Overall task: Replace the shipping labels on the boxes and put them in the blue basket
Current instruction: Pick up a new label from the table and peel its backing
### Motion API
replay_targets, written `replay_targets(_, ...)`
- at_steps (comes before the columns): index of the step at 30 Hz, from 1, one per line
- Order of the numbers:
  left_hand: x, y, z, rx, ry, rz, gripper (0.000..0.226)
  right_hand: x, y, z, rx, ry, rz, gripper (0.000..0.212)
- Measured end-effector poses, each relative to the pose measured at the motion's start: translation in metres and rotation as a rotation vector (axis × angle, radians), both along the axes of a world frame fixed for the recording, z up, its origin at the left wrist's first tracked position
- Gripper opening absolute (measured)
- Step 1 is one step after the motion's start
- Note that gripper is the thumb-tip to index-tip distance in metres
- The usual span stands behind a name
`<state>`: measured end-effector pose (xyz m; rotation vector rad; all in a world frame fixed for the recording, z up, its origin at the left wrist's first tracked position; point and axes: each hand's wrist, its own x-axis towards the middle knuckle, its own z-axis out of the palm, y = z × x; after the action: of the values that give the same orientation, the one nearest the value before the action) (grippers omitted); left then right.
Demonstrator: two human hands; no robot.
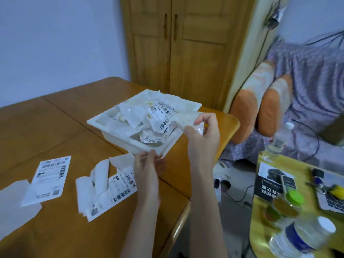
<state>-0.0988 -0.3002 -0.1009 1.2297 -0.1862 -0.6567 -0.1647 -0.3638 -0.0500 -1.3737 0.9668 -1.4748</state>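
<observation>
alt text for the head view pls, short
Two bare hands work over a white tray heaped with crumpled shipping labels on a wooden table: the right hand pinches a strip of label backing above the tray, the left hand pinches paper at the tray's near corner. Flat labels lie on the table to the left.

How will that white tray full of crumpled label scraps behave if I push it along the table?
The white tray looks like thin plastic holding only paper scraps, so it is probably light and should slide easily on the glossy table. It sits near the table's edge, and loose scraps heaped near the rim may spill.
</observation>
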Motion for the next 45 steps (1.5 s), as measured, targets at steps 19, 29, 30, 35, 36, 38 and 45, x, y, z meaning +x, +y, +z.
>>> replay_targets(19, 0.007, 0.009, -0.008, -0.086, -0.043, -0.120, 0.018, 0.070, -0.015, -0.029, -0.141, 0.143, 0.301, 0.055)
replay_targets(29, 0.007, 0.022, -0.005, 0.040, -0.035, -0.077, 0.014, 0.063, -0.013, -0.026, -0.181, 0.126, 0.328, 0.107)
replay_targets(30, 0.008, 0.024, -0.005, 0.044, -0.027, -0.065, 0.012, 0.062, -0.013, -0.027, -0.187, 0.117, 0.320, 0.107)
replay_targets(35, 0.008, 0.032, -0.003, 0.058, -0.003, 0.002, 0.009, 0.054, -0.007, -0.029, -0.198, 0.053, 0.266, 0.101)
replay_targets(36, 0.008, 0.034, -0.001, 0.058, 0.002, 0.012, 0.008, 0.052, -0.005, -0.029, -0.201, 0.057, 0.250, 0.100)
replay_targets(38, 0.007, 0.038, 0.000, 0.061, 0.016, 0.032, 0.007, 0.048, -0.001, -0.029, -0.199, 0.070, 0.224, 0.098)
replay_targets(45, 0.022, 0.062, -0.009, 0.205, -0.112, 0.189, 0.011, 0.037, 0.038, -0.020, -0.289, -0.033, -0.020, 0.035)
